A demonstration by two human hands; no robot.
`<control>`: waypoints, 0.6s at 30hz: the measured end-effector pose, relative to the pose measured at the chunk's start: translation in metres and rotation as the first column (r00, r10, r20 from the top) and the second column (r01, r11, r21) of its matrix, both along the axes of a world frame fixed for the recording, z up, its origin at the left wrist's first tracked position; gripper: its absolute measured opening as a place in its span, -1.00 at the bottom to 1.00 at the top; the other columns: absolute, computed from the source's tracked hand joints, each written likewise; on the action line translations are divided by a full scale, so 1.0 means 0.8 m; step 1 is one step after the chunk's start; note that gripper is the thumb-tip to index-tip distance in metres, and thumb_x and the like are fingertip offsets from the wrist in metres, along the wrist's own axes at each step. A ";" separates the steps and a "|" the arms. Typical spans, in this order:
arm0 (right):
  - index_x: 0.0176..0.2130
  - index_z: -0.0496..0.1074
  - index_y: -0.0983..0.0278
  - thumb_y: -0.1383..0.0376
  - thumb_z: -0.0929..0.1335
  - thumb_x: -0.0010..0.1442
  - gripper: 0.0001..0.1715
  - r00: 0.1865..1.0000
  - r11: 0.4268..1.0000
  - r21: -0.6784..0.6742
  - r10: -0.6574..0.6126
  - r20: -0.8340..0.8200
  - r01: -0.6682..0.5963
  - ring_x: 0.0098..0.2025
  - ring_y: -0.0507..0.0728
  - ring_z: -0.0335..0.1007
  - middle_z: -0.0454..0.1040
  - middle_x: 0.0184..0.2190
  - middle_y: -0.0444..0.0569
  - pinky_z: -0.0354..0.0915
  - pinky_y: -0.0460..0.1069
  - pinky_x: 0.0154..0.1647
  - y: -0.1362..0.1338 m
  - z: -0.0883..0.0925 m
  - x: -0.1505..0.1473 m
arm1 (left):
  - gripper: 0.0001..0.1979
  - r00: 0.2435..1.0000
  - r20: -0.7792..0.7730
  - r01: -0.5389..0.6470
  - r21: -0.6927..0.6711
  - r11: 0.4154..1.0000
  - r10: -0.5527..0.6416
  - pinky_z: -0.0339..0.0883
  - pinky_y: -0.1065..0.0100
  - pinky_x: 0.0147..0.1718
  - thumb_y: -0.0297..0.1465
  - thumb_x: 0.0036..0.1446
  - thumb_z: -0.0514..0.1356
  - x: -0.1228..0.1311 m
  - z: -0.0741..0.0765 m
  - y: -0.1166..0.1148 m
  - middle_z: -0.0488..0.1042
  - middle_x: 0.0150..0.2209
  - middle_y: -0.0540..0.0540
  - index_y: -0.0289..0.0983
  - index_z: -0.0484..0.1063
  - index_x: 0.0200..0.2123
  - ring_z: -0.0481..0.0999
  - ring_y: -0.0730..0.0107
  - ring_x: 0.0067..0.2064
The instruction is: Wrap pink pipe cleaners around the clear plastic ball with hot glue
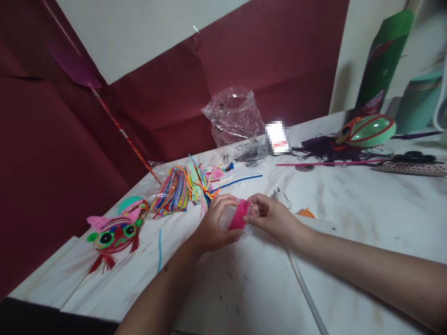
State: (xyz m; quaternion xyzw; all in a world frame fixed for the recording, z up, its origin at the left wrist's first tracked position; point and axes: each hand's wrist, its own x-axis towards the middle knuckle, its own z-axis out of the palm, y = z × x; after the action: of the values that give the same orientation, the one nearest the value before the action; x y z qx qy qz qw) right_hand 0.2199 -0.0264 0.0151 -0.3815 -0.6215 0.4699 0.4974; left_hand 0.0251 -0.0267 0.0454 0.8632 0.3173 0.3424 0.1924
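Over the desk, we hold one pink band, our left hand clamped around it, our right hand pinching its side.

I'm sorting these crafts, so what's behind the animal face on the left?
Behind the animal face is another ornament, with a teal top. The part covered by the face can't be seen.

Pink coil partly covered by fingers of left hand and right hand. Toward desk's back edge: turquoise-topped piece half hidden behind pink-eared mask; bright object pixelated, unreadable.
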 end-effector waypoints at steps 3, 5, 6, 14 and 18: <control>-0.35 0.32 0.20 0.18 0.41 -0.07 -0.74 1.000 1.000 0.018 -0.005 0.021 0.004 -0.56 0.01 0.16 0.23 -0.62 -0.31 0.12 -0.06 -0.51 0.000 -0.002 -0.001 | -0.45 0.997 0.005 -0.080 0.012 0.997 0.080 0.17 -0.02 0.17 -0.15 -0.07 0.38 0.003 -0.003 -0.002 0.31 0.09 -0.27 -0.22 0.37 -0.03 0.30 -0.03 0.18; -0.34 0.33 0.20 0.19 0.41 -0.06 -0.75 0.999 0.999 0.033 0.003 0.038 -0.004 -0.56 0.01 0.17 0.24 -0.61 -0.31 0.13 -0.06 -0.51 0.000 -0.001 0.000 | -0.47 0.990 -0.002 -0.144 0.002 0.990 0.144 0.15 -0.05 0.18 -0.21 -0.10 0.39 0.004 -0.005 -0.004 0.26 0.15 -0.28 -0.21 0.38 -0.04 0.25 -0.08 0.23; -0.33 0.34 0.20 0.19 0.41 -0.05 -0.75 0.999 0.999 0.042 0.012 0.047 -0.014 -0.56 0.01 0.17 0.24 -0.61 -0.31 0.14 -0.07 -0.51 -0.001 0.002 0.001 | -0.47 0.987 -0.005 -0.163 -0.008 0.987 0.163 0.14 -0.06 0.19 -0.23 -0.10 0.38 0.004 -0.006 -0.004 0.24 0.17 -0.28 -0.21 0.38 -0.04 0.23 -0.10 0.26; -0.45 0.44 0.21 0.21 0.34 0.08 -0.85 0.982 0.974 0.201 0.065 0.179 -0.101 -0.44 0.07 0.33 0.43 -0.53 -0.15 0.25 -0.02 -0.37 -0.019 0.034 0.018 | -0.32 0.978 -0.022 -0.209 -0.089 0.974 0.207 0.08 -0.07 0.24 -0.22 -0.14 0.39 0.001 -0.004 -0.009 0.24 0.22 -0.33 -0.24 0.31 0.07 0.20 -0.12 0.29; -0.36 0.50 0.21 0.21 0.32 0.10 -0.83 0.972 0.958 0.255 0.075 0.221 -0.132 -0.35 0.12 0.42 0.53 -0.42 -0.08 0.32 0.01 -0.27 -0.024 0.039 0.021 | -0.31 0.984 -0.002 -0.174 -0.163 0.971 0.176 0.07 -0.04 0.25 -0.20 -0.12 0.38 -0.002 -0.003 -0.010 0.27 0.21 -0.31 -0.24 0.29 0.09 0.22 -0.09 0.28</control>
State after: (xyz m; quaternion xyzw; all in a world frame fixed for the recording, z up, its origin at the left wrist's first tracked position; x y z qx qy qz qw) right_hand 0.2365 -0.0456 0.0461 -0.3248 -0.7473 0.3643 0.4509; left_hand 0.0234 -0.0350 0.0428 0.8113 0.4175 0.3363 0.2332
